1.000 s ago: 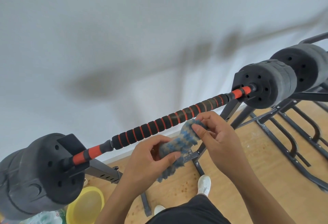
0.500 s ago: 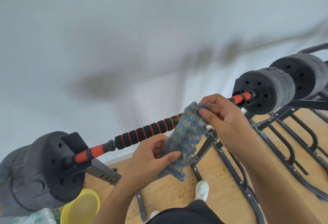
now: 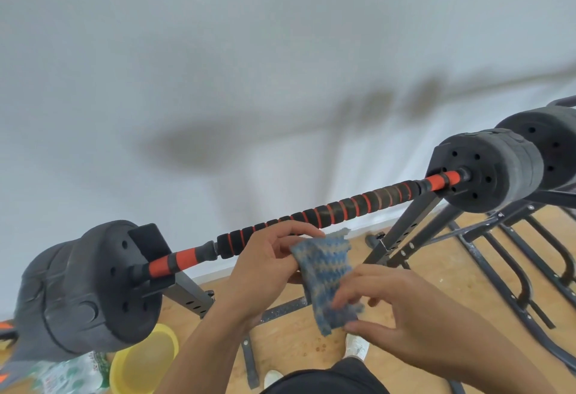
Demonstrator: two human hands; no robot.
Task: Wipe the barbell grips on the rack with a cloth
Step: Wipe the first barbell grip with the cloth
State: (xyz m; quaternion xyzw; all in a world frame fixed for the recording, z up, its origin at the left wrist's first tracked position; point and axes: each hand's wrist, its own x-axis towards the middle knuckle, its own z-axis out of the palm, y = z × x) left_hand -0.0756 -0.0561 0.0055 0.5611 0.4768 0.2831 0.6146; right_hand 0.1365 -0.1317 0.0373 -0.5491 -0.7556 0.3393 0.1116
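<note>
A: Nearest first. What's at the bottom edge?

B: Dark clothing (image 3: 327,378), cut off by the frame. Two white shoes: one (image 3: 355,345) half behind the right forearm, the other (image 3: 273,378) just a sliver.

A: Hands?

B: Right hand (image 3: 402,315) is low, fingers bent, thumb and fingertips pinching the lower end of the cloth (image 3: 324,278). Left hand (image 3: 265,269) is higher, fingers curled onto the cloth's upper edge. How the thumb lies there, can't tell, the cloth covers it.

A: Cloth position?

B: Blue and beige knit, hanging between both hands, in front of and just below the barbell (image 3: 343,206). Whether it touches the bar, can't tell.

A: Bar?

B: Black foam grip (image 3: 367,200) with orange rings, running diagonally from lower left up to the right. The left hand hides a short stretch of it. Orange sleeves at both ends.

A: Plates?

B: Left plates (image 3: 93,287) big and close, outer side cut off. Right plates (image 3: 486,172) with a second stack (image 3: 548,144) behind, clipped by the frame edge.

A: Support?

B: Black rack (image 3: 402,231), uprights with holes; more tubing to the right runs out of view.

A: Floor stuff?

B: Yellow bowl (image 3: 146,362) partly under the left plates; a blurry green-white bag (image 3: 68,375) beside it, print unreadable. Wooden floor (image 3: 290,337), then white wall (image 3: 249,50) carrying soft shadows.
</note>
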